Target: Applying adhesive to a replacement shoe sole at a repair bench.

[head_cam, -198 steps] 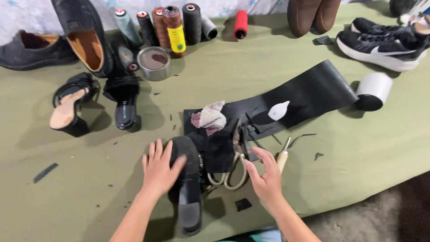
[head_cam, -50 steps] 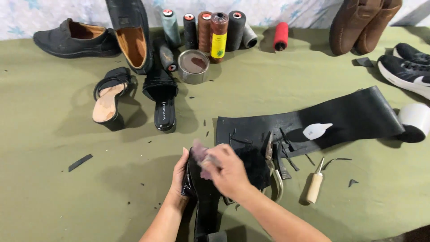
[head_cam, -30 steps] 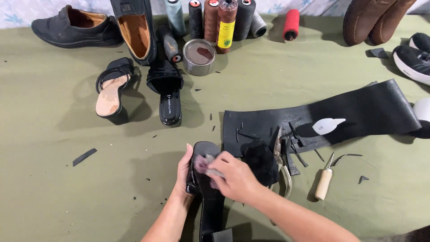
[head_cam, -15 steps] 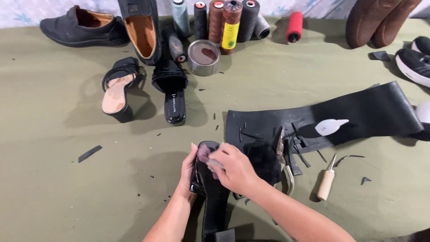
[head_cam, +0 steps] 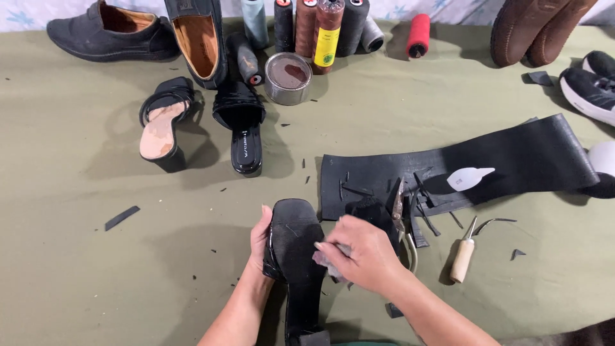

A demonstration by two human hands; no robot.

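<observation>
A black heeled sandal (head_cam: 296, 256) lies sole-up on the green cloth near the front edge, toe pointing away from me. My left hand (head_cam: 259, 237) grips its left side by the toe part. My right hand (head_cam: 359, 250) presses a small pinkish-grey pad (head_cam: 325, 261) against the right side of the sole. The pad is mostly hidden under my fingers.
A black rubber sheet (head_cam: 467, 168) stretches to the right, with a white teardrop piece (head_cam: 469, 177), pliers (head_cam: 400, 211) and a wooden-handled awl (head_cam: 464, 256). At the back: two black sandals (head_cam: 240, 128), dark shoes (head_cam: 109, 35), thread spools (head_cam: 327, 29), a round tin (head_cam: 287, 77).
My right hand with the pad has slid from the toe end of the sole down and right along it. My left hand keeps its hold on the sandal.
</observation>
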